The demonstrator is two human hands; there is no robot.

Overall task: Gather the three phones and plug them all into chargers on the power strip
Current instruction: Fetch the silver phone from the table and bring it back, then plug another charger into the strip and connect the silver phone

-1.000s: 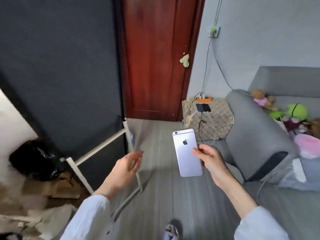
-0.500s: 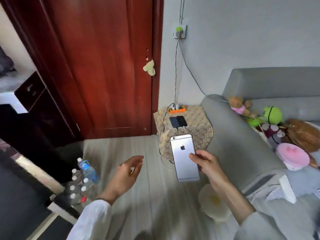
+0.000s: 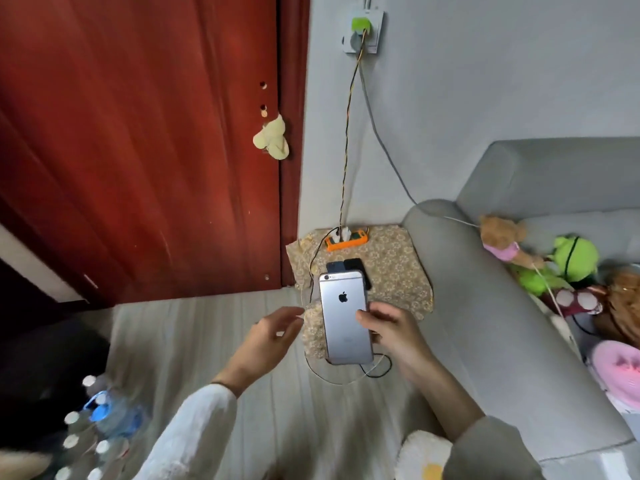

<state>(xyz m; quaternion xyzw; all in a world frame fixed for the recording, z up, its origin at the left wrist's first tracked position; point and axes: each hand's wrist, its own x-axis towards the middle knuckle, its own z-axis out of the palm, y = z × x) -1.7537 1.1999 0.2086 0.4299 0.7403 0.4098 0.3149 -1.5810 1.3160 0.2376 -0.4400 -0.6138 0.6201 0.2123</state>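
dark phones half hidden behind silver phone, bottles blurred

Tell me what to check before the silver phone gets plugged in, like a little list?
1. Silver phone held firmly: ok, the right hand has a grip on its edge.
2. Left hand free to pick up a cable: ok, it is open and holds nothing.
3. Orange power strip within view on the patterned cloth: ok.
4. Power strip wired to the wall outlet: ok, its cord runs up to the green plug.
5. Spare charger socket on the strip: cannot tell, too small to see.
6. Other two dark phones gathered on the cloth: ok; whether they are plugged in, cannot tell.
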